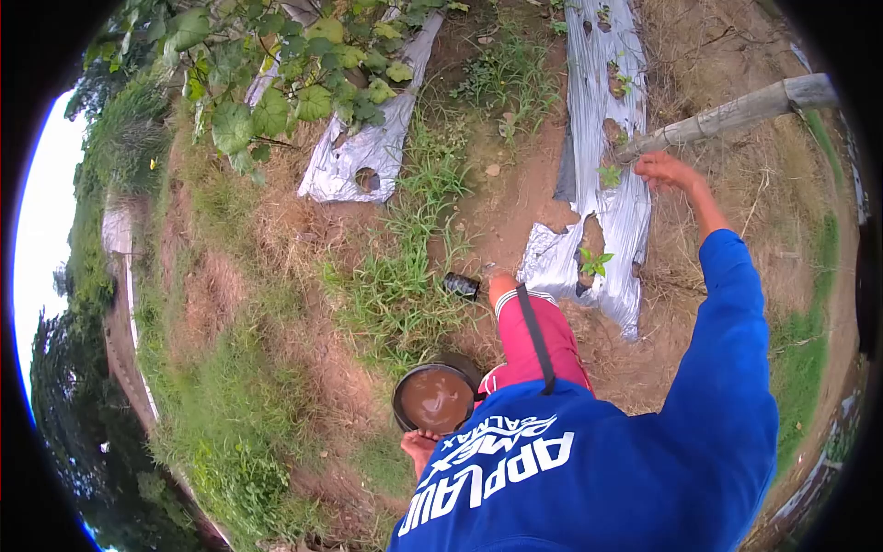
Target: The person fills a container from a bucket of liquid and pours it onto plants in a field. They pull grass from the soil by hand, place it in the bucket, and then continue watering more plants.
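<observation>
Left grip [419, 447] clasps the near rim of the bucket [434, 398], low by the knee, nearly full of brown liquid. Heavy, sloshy, so carry it level. Right grip [667, 170] hangs over the plastic sheet [625, 212]; clenched or loose, can't tell. One bucket, two sheets, one pole [736, 112].

The blue sweatshirt [644, 478] reads "APPLAUD" in white letters.

Just below the bucket [396, 405], the left hand [421, 448] is mostly hidden by the blue sweatshirt [635, 460], while far up-right of the bucket the right hand [669, 171] is too small to show its fingers, and the wooden pole [736, 112] is cut off.
</observation>
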{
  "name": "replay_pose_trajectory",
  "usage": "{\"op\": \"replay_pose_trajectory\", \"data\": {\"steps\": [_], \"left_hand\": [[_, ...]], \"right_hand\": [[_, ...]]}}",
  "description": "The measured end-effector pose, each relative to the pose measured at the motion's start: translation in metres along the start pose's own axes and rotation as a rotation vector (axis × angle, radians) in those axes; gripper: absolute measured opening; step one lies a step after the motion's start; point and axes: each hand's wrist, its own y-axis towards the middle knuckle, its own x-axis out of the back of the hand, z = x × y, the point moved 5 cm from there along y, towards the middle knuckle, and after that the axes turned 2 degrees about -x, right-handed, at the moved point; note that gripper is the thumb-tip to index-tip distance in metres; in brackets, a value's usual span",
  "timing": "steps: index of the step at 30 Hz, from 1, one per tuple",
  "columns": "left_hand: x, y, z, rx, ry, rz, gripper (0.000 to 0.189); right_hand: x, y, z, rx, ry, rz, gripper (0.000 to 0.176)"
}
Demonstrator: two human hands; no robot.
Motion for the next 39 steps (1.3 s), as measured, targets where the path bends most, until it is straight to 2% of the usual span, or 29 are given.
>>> {"op": "replay_pose_trajectory", "data": {"steps": [1,2,3,5,6,7,8,9,11,12,15,18,21,22,24,27,28,30,31,32,33,36,37,39], "left_hand": [[-0.014,0.007,-0.008,0.156,0.012,0.089,0.022],[-0.026,0.013,-0.021,0.105,-0.002,0.114,0.027],[-0.079,-0.037,-0.047,0.109,0.068,0.022,0.027],[-0.181,-0.058,-0.075,-0.368,0.219,-0.221,0.024],[-0.165,0.023,-0.084,-0.015,-0.003,-0.046,0.028],[-0.159,0.062,-0.089,-0.539,-0.023,-0.177,0.034],[-0.202,0.06,-0.113,-0.215,0.032,-0.094,0.034],[-0.239,0.061,-0.128,-0.15,0.074,-0.053,0.034],[-0.285,0.067,-0.153,-0.125,0.139,-0.027,0.034],[-0.309,0.072,-0.163,-0.125,0.162,-0.008,0.035],[-0.367,0.085,-0.184,-0.093,0.228,0.03,0.035],[-0.419,0.097,-0.193,-0.053,0.3,0.052,0.035],[-0.477,0.116,-0.191,-0.015,0.352,0.079,0.036],[-0.495,0.123,-0.188,-0.002,0.364,0.085,0.036],[-0.537,0.144,-0.181,0.023,0.382,0.093,0.036],[-0.611,0.178,-0.168,0.056,0.41,0.101,0.036],[-0.638,0.194,-0.164,0.073,0.411,0.103,0.036],[-0.7,0.219,-0.155,0.1,0.416,0.114,0.036],[-0.728,0.231,-0.153,0.113,0.417,0.12,0.037],[-0.76,0.243,-0.152,0.115,0.431,0.132,0.037],[-0.794,0.255,-0.146,0.135,0.431,0.148,0.037],[-0.883,0.29,-0.147,0.151,0.485,0.195,0.037],[-0.914,0.3,-0.143,0.156,0.493,0.213,0.037],[-0.969,0.312,-0.139,0.165,0.509,0.237,0.037]], "right_hand": [[0.002,-0.005,-0.008,0.035,0.074,-0.043,0.035],[0.006,-0.01,-0.016,0.074,0.148,-0.093,0.035],[0.029,0.027,-0.044,-0.036,0.2,-0.051,0.034],[0.054,0.041,-0.092,-0.128,0.205,-0.124,0.032],[0.081,0.044,-0.119,-0.177,0.165,-0.185,0.031],[0.093,0.044,-0.178,-0.237,0.104,-0.281,0.031],[0.095,0.049,-0.22,-0.293,0.045,-0.368,0.032],[0.109,0.044,-0.207,-0.309,0.067,-0.386,0.032],[0.114,0.017,-0.18,-0.687,0.159,-0.111,0.034],[0.121,0.027,-0.169,-0.696,0.167,-0.104,0.034],[0.166,0.069,-0.134,-0.644,0.248,-0.331,0.045],[0.206,0.126,-0.064,-0.426,0.283,-0.267,0.048],[0.239,0.188,-0.002,-0.242,0.147,-0.198,0.047],[0.245,0.203,0.012,-0.252,0.152,-0.202,0.047],[0.264,0.235,0.033,-0.107,0.195,-0.293,0.052],[0.279,0.271,0.028,-0.133,0.34,-0.362,0.058],[0.282,0.294,0.003,-0.207,0.322,-0.261,0.06],[0.288,0.306,-0.022,-0.329,0.316,-0.311,0.06],[0.287,0.315,-0.038,-0.476,0.323,-0.301,0.058],[0.282,0.323,-0.056,-0.511,0.316,-0.212,0.055],[0.277,0.326,-0.068,-0.57,0.372,-0.329,0.052],[0.284,0.342,-0.066,-0.743,0.483,-0.254,0.045],[0.302,0.355,-0.064,-0.745,0.48,-0.268,0.045],[0.321,0.381,-0.053,-0.785,0.446,-0.137,0.041]]}}
